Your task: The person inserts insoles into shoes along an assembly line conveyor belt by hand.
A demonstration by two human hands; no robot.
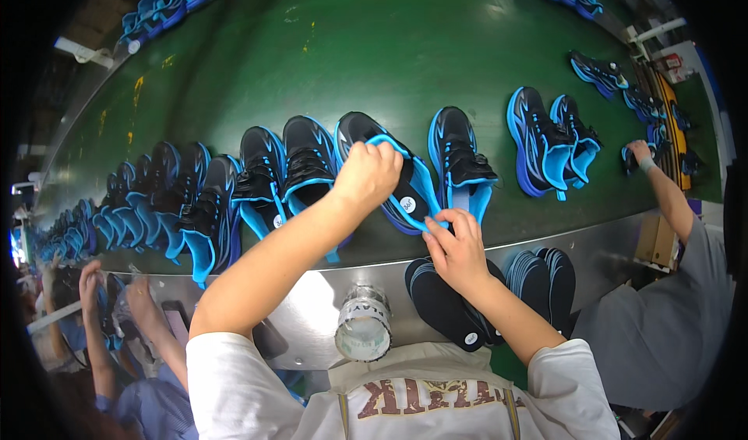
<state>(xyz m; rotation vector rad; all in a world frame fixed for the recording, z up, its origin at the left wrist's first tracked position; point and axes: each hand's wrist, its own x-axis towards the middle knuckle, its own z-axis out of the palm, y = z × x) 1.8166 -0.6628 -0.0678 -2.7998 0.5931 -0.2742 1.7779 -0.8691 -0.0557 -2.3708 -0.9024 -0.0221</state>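
On the green conveyor belt (374, 58) lies a black and blue sneaker (397, 183). My left hand (366, 173) grips its upper near the collar. My right hand (456, 245) pinches the blue rim at the shoe's opening, where a black insole with a small round white sticker (407, 204) sits. Just below my right hand, stacks of black insoles (448, 307) rest on the metal ledge.
Many more black and blue sneakers (273, 175) line the belt, left to far right. A roll of tape (363, 323) sits on the metal ledge (600, 245). A person on the right reaches a hand (640, 153) to shoes; another person's hands (89, 280) work at the lower left.
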